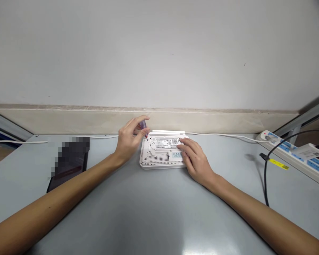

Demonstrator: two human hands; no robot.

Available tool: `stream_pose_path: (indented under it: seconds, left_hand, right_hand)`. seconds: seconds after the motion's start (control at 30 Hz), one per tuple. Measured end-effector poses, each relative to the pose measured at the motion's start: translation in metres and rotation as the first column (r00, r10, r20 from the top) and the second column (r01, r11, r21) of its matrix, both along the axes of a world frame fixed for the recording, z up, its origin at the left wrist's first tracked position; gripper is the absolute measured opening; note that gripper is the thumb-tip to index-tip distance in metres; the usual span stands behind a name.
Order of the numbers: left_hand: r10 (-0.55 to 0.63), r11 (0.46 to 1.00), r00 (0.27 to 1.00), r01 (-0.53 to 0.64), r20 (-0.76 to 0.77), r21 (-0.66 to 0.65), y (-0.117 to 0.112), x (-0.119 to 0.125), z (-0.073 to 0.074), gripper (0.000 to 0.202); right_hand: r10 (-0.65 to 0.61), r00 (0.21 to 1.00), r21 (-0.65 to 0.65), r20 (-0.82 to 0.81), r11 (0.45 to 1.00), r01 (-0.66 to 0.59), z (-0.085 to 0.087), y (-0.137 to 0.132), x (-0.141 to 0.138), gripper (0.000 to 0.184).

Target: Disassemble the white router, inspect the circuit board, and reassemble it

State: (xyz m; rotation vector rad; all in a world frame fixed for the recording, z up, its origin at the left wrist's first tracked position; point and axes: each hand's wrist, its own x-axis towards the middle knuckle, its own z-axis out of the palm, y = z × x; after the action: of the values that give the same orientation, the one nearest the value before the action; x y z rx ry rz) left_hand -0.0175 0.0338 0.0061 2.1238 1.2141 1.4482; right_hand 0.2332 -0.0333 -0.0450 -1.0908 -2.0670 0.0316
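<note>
A white router point(159, 156) lies on the grey table with its vented, labelled underside facing up. My left hand point(129, 137) pinches a small screwdriver point(143, 124) with a see-through purplish handle. Its red lower end meets the router's far left corner, at or right beside a screw hole; whether the tip sits inside is too small to tell. Over the router's right side rests my right hand point(198, 160), fingers spread and lying on the casing near the printed label point(166, 143). That hand covers the right end of the router.
A dark phone or tablet point(71, 166), partly pixelated, lies at the left. On the right stand a white power strip point(297, 156) with a plugged-in adapter point(309, 151) and a black cable point(265, 180) with a yellow tag. A white cord point(223, 134) runs along the wall point(159, 63).
</note>
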Motion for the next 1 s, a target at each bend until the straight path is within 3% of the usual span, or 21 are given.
stream_pose_path:
  seconds: [1.0]
  left_hand:
    - [-0.008, 0.999, 1.0, 0.009, 0.03, -0.034, 0.0007, -0.0001, 0.0009, 0.033]
  right_hand:
    - [-0.056, 0.998, 0.003, 0.015, 0.998, 0.056, -0.0017, 0.0011, -0.0001, 0.041]
